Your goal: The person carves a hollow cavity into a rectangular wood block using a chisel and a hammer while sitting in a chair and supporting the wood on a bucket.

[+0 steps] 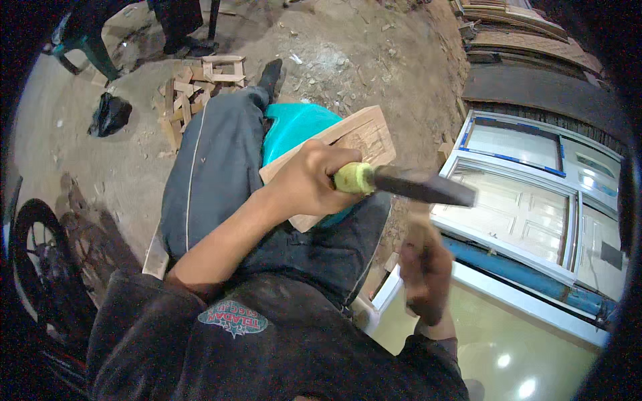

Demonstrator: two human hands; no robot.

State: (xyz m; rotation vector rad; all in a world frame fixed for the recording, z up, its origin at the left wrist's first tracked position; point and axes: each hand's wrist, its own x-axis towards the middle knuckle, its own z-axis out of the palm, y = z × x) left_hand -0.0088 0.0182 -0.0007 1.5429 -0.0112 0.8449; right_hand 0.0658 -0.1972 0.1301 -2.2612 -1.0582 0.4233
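Your left hand (pixel 314 177) was closed firmly around the grip of a chisel-like tool (pixel 416 185), held above your lap and pointing right. Its short handle was yellow-green with a rough, wrapped-looking surface, and its dark metal blade ran straight before narrowing to an angled tip, slightly blurred. Beneath that hand was a pale brown wooden block (pixel 368 137), slanting across your thighs over a smooth teal object (pixel 301 123). The block was thick and oblong, with a clean, straight long edge; its exposed far end showed grain, a rougher brown patch and fine lines running near its border. The hand covered much of its middle. Your right hand (pixel 426 274), smeared by motion, was curled below the blade, near a light, wood-coloured shape; you could not tell whether it gripped that. Past your knees lay 1 pile of wooden offcuts (pixel 190 93).
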